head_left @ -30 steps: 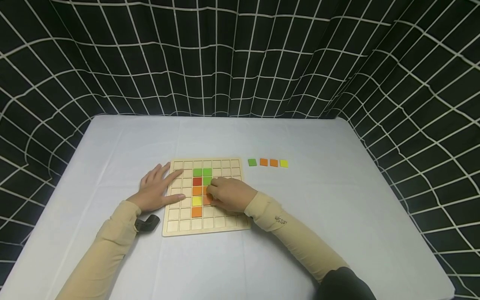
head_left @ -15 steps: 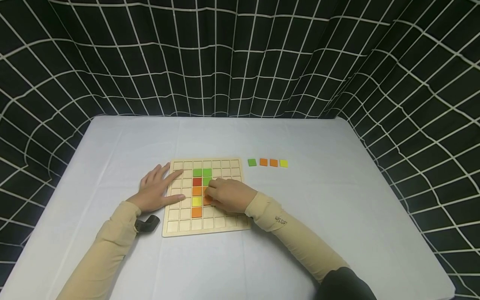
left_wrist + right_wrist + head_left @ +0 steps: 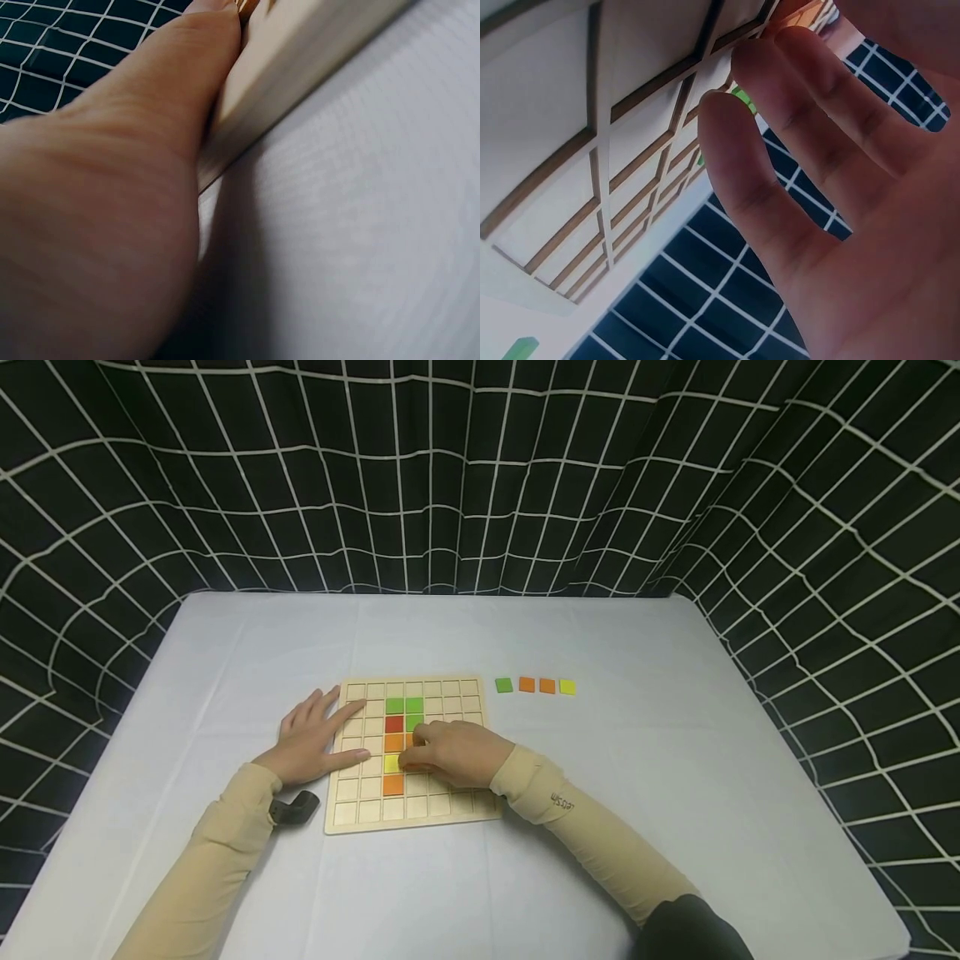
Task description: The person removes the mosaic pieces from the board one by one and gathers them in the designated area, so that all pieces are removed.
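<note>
the board is touched by the spread left hand. over it, the right hand is half curled, any grip indiscernible.

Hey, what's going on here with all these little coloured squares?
A person is working at a wooden grid board with square tiles on it in two neighbouring columns. Their left hand lies spread over the board's left edge. Their right hand is at the right-hand column, fingertips down by its lower tiles; whether it grips one is hard to tell. Four loose tiles, green, orange, orange and yellow, lie on the table.
</note>
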A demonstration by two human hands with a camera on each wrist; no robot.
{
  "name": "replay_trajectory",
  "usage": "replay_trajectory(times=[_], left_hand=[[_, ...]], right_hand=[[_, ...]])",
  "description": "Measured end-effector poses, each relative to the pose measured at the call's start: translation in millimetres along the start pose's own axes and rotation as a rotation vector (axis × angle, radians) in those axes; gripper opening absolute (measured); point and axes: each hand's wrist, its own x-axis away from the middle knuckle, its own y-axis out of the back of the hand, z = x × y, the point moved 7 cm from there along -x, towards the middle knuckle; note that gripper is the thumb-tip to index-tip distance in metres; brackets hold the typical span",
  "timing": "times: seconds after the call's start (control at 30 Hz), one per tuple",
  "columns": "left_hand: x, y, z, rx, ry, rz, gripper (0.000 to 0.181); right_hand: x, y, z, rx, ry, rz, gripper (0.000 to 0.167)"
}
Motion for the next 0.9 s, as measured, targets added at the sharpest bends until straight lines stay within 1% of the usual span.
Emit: replay_trajectory(times=[0.17, 0.3, 0.53, 0.63, 0.9], left_hand=[[1.3, 0.4, -0.5, 0.012, -0.005, 0.002, 0.082], [1.4, 0.8, -0.5, 0.016, -0.012, -0.006, 0.082], [0.2, -1.2, 1.2, 0.004, -0.005, -0.003, 0.082], [-0.3, -1.2, 1.5, 0.003, -0.009, -0.011, 0.082], [-0.7, -1.6, 2.5, -0.007, -0.01, -0.012, 0.082]], right_hand=[[-0.2, -0.6, -0.3, -0.013, 0.012, 0.01, 0.018], [0.0, -0.5, -0.4, -0.002, 0.009, 0.008, 0.018], [0.8, 0.3, -0.4, -0.007, -0.006, 0.0, 0.017], [0.6, 1.4, 0.0, -0.015, -0.009, -0.01, 0.015], [0.1, 0.6, 0.2, -0.001, -0.015, -0.017, 0.012]])
